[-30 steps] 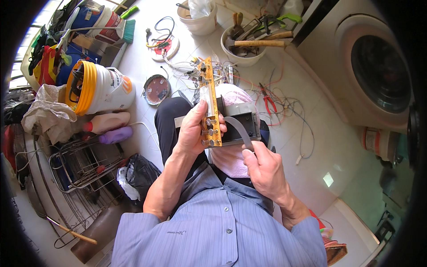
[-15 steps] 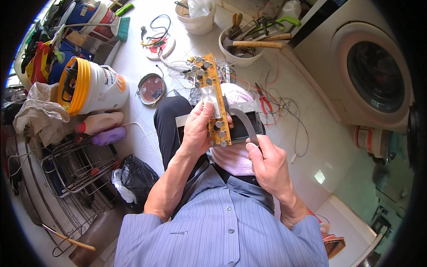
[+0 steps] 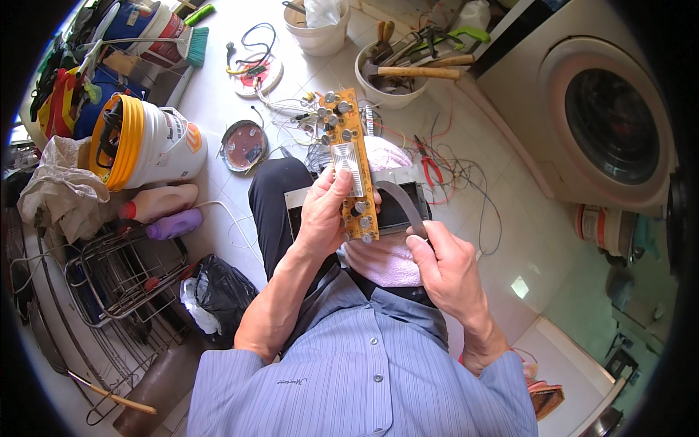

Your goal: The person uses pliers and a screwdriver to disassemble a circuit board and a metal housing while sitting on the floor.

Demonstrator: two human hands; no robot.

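Nearest, a striped blue cotton shirt slopes down to a lap in dark trousers, where a fluffy pink towel lies under a black open case with straight, greyish metal edges. The right hand is closed, thumb against curled fingers, pinching the lower end of a flat, smooth grey strip that arcs up toward the board, over the right part of the case. The left hand grips the long, narrow orange circuit board, thumb on its ribbed silvery plate, fingertips at its right edge; the board stands lengthwise above the case, crossing its far edge, and is dotted with round metal-topped parts. Left of the lap, on the pale tiled floor, sit a crinkled black plastic bag and a bent-wire rack, then a purple bottle and a pale pink one. Red-handled pliers lie right of the case among thin tangled wires. Further off are a round, shallow dish, a white bucket with a ridged yellow rim, a glossy washing machine along the right, and a tub carrying a wooden-handled hammer across its rim.
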